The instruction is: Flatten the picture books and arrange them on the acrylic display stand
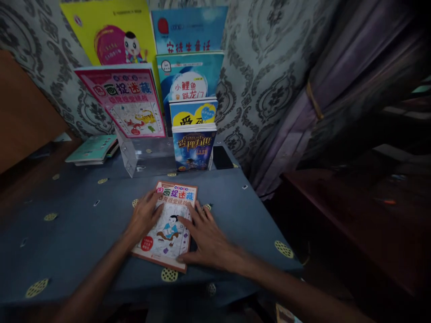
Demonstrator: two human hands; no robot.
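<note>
A children's picture book (171, 215) with an orange border lies face up on the table, its cover showing a seated cartoon figure in blue. My left hand (144, 217) rests along the book's left edge, thumb apart from the fingers and lying over the cover. On the opposite side, my right hand (205, 240) is spread over the right edge, with fingers near the top right and the thumb low on the cover. Both hands touch the book and look open. The undersides of the fingers are hidden.
Behind the book stands a clear display rack (129, 157) holding a pink book (124, 105), a yellow book (114, 27), and several blue ones, including a dark blue book (194, 148). A black phone (222, 158) lies right; stacked green books (92, 149) lie left. A purple curtain (289, 121) hangs right.
</note>
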